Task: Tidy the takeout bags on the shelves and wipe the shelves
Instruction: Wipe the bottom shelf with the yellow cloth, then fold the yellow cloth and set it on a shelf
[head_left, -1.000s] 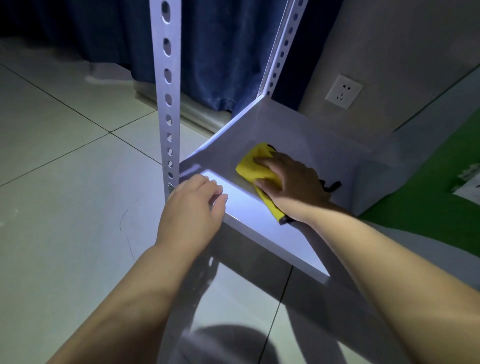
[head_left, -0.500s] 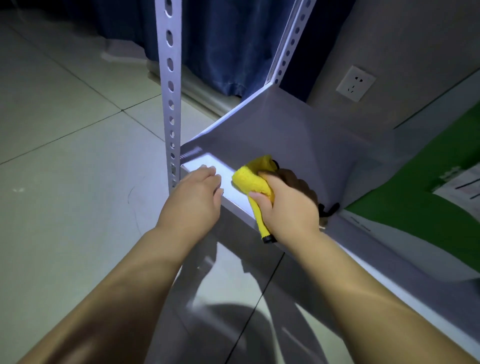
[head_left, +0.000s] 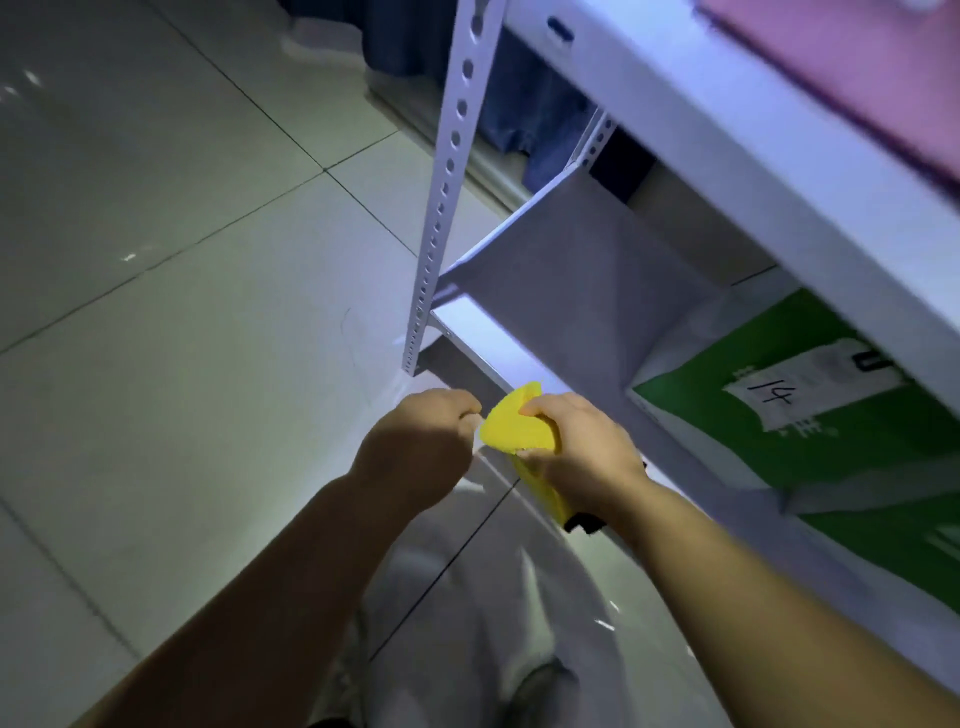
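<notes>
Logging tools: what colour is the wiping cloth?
Bright yellow cloth, held in the right hand; clearest in the head view.

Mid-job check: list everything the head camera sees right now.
lower shelf: one, white, centre
upper shelf: one, white, top right
upright posts: two, white, shelves' left end
takeout bag: one, green, labelled 14, on lower shelf, right
pink item: one, pink, on upper shelf
cloth: one, yellow, held before lower shelf's edge
curtain: one, blue, behind posts
floor: one, pale tiles, left
left hand: one, curled, beside cloth
right hand: one, grips cloth
</notes>
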